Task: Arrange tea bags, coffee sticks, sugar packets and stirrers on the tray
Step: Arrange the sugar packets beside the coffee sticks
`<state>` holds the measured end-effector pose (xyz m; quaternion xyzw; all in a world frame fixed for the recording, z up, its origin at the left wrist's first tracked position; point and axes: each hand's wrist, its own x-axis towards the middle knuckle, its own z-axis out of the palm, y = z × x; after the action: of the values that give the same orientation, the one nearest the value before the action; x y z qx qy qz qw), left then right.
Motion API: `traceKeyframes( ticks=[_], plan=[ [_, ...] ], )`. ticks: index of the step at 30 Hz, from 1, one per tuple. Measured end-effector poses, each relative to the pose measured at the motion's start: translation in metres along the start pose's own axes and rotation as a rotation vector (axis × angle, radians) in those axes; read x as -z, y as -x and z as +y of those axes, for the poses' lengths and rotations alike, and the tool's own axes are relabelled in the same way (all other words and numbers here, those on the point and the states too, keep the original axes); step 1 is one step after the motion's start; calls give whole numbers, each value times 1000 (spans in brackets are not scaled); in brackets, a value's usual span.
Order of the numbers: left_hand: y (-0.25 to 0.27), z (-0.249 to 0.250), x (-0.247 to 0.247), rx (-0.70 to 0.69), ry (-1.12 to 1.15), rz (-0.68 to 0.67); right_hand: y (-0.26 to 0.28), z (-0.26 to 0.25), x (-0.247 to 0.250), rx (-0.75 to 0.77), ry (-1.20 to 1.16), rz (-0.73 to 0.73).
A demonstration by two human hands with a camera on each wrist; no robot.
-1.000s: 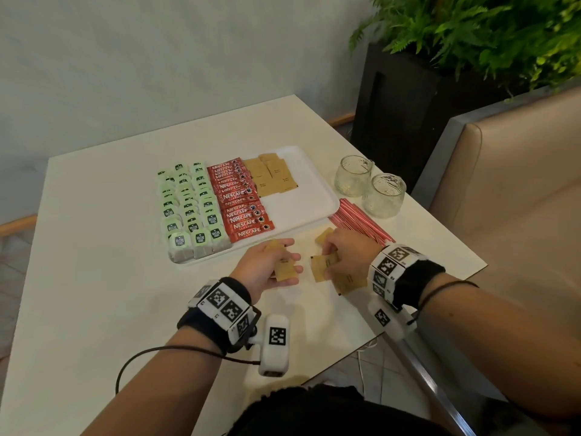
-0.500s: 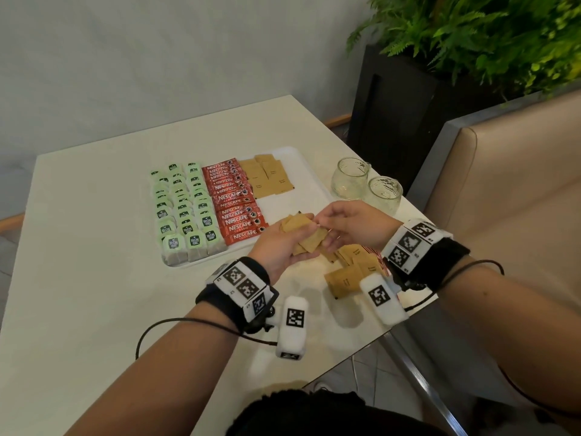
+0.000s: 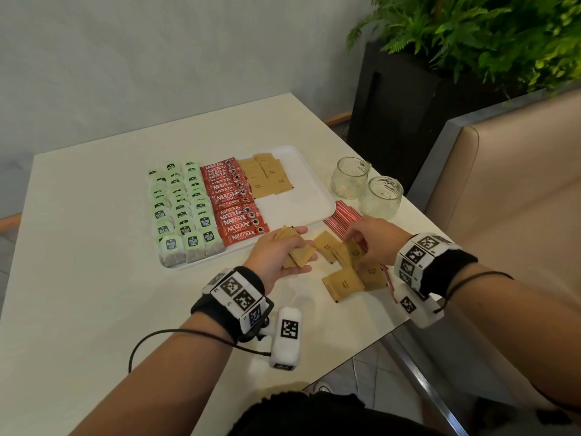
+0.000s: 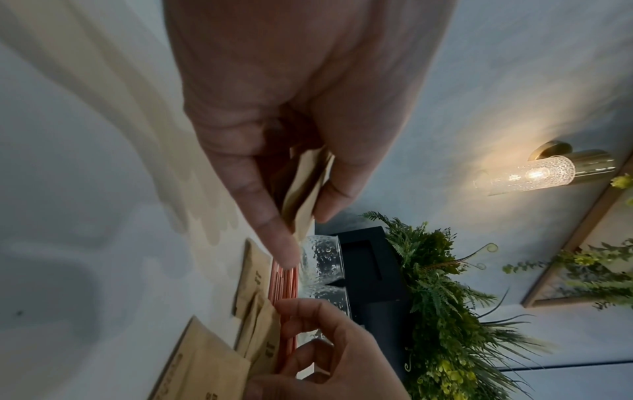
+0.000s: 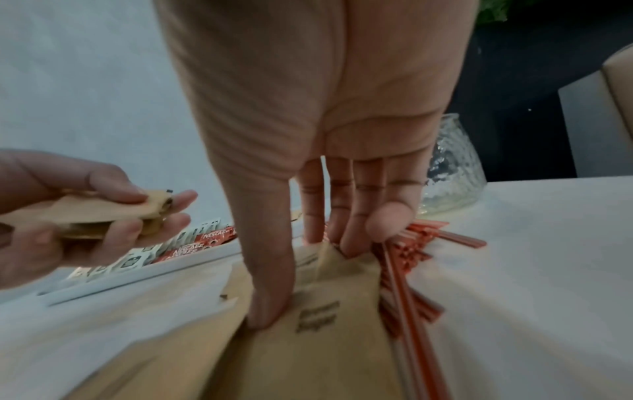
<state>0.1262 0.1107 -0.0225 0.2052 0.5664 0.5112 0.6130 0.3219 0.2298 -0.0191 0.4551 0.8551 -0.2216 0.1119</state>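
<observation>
My left hand (image 3: 301,247) hovers just off the white tray's (image 3: 301,199) near edge and grips a small stack of brown sugar packets (image 3: 298,254) between thumb and fingers, also seen in the left wrist view (image 4: 304,186). My right hand (image 3: 355,243) is down on the loose sugar packets (image 3: 344,283) on the table. Its thumb and fingertips pinch one packet (image 5: 318,311), lifting its far edge. Red stirrers (image 3: 342,218) lie right beside that hand. On the tray sit rows of green tea bags (image 3: 182,209), red coffee sticks (image 3: 232,202) and brown sugar packets (image 3: 267,180).
Two glass jars (image 3: 349,177) (image 3: 380,198) stand right of the tray, behind the stirrers. A black planter (image 3: 408,114) with ferns and a beige bench (image 3: 518,190) border the table's right side. The table edge (image 3: 361,350) runs close under my right wrist.
My right hand has left the stack in my left hand and dropped back to the loose packets on the table. The left hand has sunk slightly, still holding its stack.
</observation>
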Motion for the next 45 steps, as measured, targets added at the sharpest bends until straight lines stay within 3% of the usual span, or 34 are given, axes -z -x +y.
traceKeyframes(
  ticks=[6,13,17,21,25,28,33,38,41,45],
  plan=[
    [0,-1,4,-1,-14,-1,-5,3,-3,-22,-110,23],
    [-1,-2,7,-12,-44,-13,-6,-1,10,44,-469,84],
    [-3,1,7,-20,-43,-28,-7,-21,27,104,-587,124],
    [-4,10,8,-52,-48,-64,-13,-46,36,163,-762,62],
    [-10,22,14,-87,-55,21,-25,-63,42,203,-894,34],
    [-19,30,23,-86,-17,91,-39,-69,43,148,-965,4],
    [-34,44,40,-95,14,147,-73,-70,42,76,-880,-48],
    [-48,63,68,-92,78,208,-122,-76,41,8,-691,126],
    [-52,75,87,-89,128,235,-148,-84,33,-14,-514,122],
    [-56,87,106,-90,171,237,-170,-99,23,-6,-452,136]
  ],
)
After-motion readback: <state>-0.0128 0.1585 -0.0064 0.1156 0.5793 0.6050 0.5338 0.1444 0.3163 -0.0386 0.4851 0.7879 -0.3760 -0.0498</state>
